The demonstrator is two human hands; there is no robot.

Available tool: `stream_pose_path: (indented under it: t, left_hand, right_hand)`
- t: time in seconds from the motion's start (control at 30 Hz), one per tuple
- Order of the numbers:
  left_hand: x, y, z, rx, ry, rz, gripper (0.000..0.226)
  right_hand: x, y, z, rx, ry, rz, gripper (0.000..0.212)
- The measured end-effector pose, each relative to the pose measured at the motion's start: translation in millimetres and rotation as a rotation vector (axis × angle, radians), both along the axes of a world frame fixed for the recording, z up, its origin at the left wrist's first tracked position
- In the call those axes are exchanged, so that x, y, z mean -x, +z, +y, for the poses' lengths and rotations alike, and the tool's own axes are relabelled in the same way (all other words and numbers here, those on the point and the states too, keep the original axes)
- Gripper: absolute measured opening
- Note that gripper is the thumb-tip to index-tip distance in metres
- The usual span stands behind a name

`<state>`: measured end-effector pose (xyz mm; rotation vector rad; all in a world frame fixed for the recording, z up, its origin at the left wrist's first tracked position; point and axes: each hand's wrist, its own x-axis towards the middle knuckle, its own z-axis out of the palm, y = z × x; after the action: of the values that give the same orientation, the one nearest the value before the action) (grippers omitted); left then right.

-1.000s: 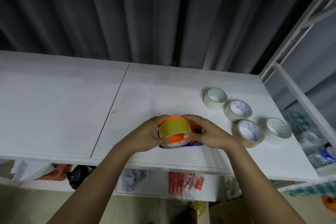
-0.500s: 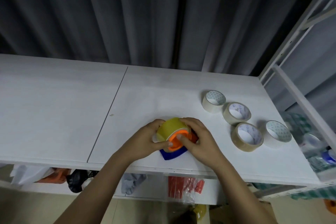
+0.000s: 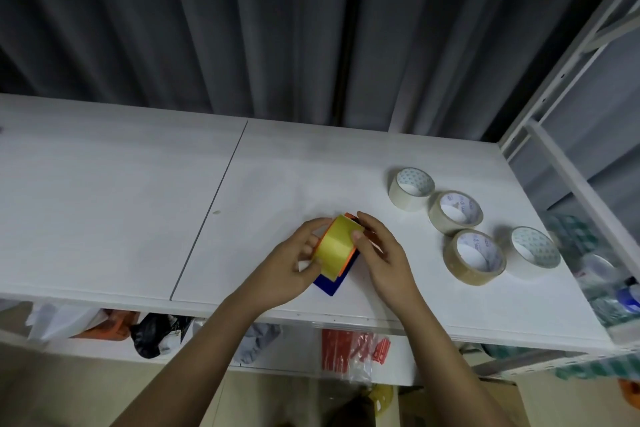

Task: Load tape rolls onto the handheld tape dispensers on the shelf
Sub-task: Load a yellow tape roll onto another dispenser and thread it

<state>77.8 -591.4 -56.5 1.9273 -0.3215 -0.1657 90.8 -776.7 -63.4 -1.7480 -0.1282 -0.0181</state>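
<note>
Rotated since earlier, glossy yellow tape roll (image 3: 337, 246) now shows its curved band, gripped on orange-blue plastic dispenser (image 3: 341, 276) by left hand (image 3: 287, 267) and right hand (image 3: 384, 253).

We see printing inside the cores of the four tape rolls (image 3: 456, 212) on the shelf (image 3: 138, 184), too small and blurred to read.

Both hands (image 3: 291, 267) grip yellow roll (image 3: 337, 246) — shelf (image 3: 121, 201).

Grey curtain (image 3: 242, 28) behind my shelf. Below it — red packet (image 3: 349, 354), black bag (image 3: 152, 336), grey cloth (image 3: 258, 343). White rack frame (image 3: 568, 87) at right.
</note>
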Motion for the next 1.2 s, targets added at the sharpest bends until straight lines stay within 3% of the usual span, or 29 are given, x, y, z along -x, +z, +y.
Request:
stream_pose_path:
  t: [0.1,0.2,0.3,0.6,0.73,0.87,1.1,1.2]
  left_hand:
    - [0,1,-3,0.019,0.013,0.000,0.052]
    - [-1,-2,-3,0.034,0.017,0.001,0.047]
    - [-2,-4,-2,0.017,0.017,-0.003,0.043]
    - [-8,-2,-10,-0.064,0.042,-0.051,0.028]
    - [-10,1,-14,-0.072,0.070,-0.078,0.025]
    - [-10,2,-15,-0.104,0.048,-0.094,0.022]
    - [-3,-1,-10,-0.064,-0.097,0.025,0.058]
    - [-3,-3,-7,-0.067,-0.121,0.044,0.062]
  right_hand:
    - [7,0,4,0.051,-0.039,-0.117,0.026]
    - [16,-2,4,0.163,0.017,-0.196,0.041]
    - [19,-3,1,0.214,0.073,-0.179,0.052]
    - [17,-4,-1,0.166,0.083,-0.082,0.046]
    - [25,-7,1,0.307,0.029,-0.188,0.063]
    - [29,-9,0,0.369,0.072,-0.251,0.057]
    - [27,-2,-1,0.276,0.098,-0.204,0.052]
    - [24,-2,-2,0.266,0.099,-0.117,0.047]
